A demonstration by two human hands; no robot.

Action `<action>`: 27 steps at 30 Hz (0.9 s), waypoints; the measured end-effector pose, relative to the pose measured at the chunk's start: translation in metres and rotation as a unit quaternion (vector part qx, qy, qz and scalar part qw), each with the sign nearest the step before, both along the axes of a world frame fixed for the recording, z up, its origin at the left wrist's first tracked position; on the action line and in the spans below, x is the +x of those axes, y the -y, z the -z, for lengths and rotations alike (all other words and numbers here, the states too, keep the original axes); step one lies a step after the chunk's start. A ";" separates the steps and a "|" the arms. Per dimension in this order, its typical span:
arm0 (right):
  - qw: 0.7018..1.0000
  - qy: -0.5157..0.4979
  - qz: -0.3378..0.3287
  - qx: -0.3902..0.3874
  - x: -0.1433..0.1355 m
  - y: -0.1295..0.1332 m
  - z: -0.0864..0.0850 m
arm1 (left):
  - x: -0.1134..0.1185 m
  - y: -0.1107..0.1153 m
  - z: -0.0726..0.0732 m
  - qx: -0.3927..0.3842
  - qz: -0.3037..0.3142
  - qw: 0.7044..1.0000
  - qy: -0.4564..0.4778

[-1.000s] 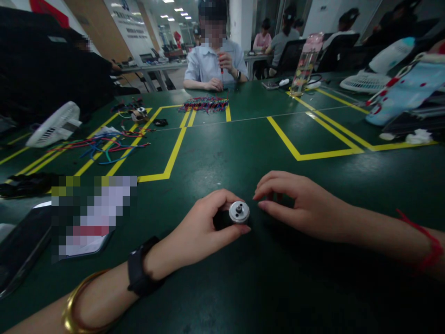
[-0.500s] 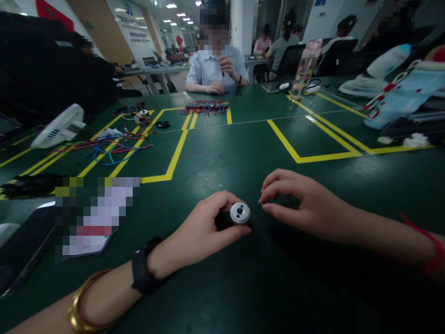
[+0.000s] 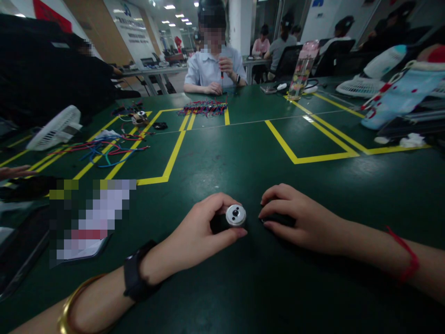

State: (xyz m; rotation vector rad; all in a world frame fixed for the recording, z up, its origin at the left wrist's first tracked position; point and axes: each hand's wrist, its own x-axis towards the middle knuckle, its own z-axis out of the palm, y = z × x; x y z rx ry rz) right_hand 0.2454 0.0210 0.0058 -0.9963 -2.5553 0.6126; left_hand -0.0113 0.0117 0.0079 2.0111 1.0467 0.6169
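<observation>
My left hand (image 3: 205,229) curls round a small cylindrical motor (image 3: 236,215), thumb on the near side and fingers on the far side. The motor's silver round end faces up and shows a dark centre with two small holes. A short way to the right, my right hand (image 3: 299,215) rests low at the table, with thumb and index fingertips close together. Something tiny and dark seems to be at those fingertips, too small to name. A gap of bare table lies between the motor and my right fingertips.
A dark green table (image 3: 222,162) carries yellow tape lines. Red and blue wires (image 3: 111,150), a white fan (image 3: 55,127) and a phone-like slab (image 3: 24,250) lie left. Across sits a person (image 3: 213,65) with a screwdriver behind a wire bundle (image 3: 203,107). A bottle (image 3: 301,72) stands right.
My right hand has come down to the table, its fingers curling closer. My left hand keeps its hold on the motor. Another person's hand has appeared at the left edge.
</observation>
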 end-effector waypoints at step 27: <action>0.987 -0.112 0.083 -0.085 0.003 -0.008 0.006 | -0.001 -0.001 0.001 0.001 0.010 1.000 0.011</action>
